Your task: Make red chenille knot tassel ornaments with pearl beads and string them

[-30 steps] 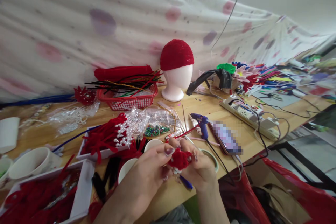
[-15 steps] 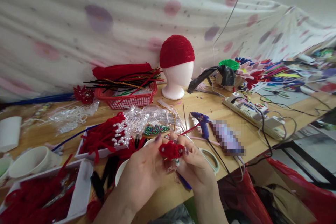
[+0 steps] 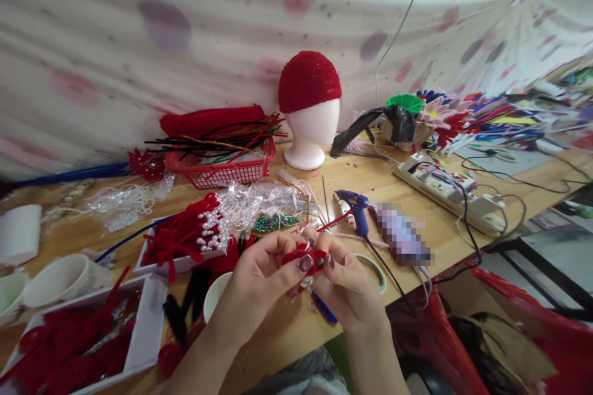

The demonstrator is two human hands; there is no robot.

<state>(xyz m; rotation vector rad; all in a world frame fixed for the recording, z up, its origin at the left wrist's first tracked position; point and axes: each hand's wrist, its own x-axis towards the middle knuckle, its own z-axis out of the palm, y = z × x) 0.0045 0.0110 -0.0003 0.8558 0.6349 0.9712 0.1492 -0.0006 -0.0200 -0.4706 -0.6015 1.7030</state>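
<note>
Between my two hands, above the front edge of the table, is a small red fuzzy ornament (image 3: 317, 255) with pale beads on it. My left hand (image 3: 273, 271) pinches it from the left, its thumb pressed across the front. On the other side my right hand (image 3: 345, 274) grips it with thumb and forefinger. The fingers cover much of the ornament. Just beyond the right hand lie a blue glue gun (image 3: 358, 210) and the pale green handle of a pair of scissors (image 3: 377, 273).
A white foam head (image 3: 308, 133) wears a red cap (image 3: 310, 81) at the back. Left of it stands a red basket (image 3: 222, 170) of pipe cleaners. White boxes of red fuzzy pieces (image 3: 151, 327) and cups (image 3: 60, 281) occupy the left. A power strip (image 3: 449, 194) lies right.
My left thumb has come over the front of the red ornament, hiding more of it. Both hands still hold it in about the same place. The view has shifted slightly.
</note>
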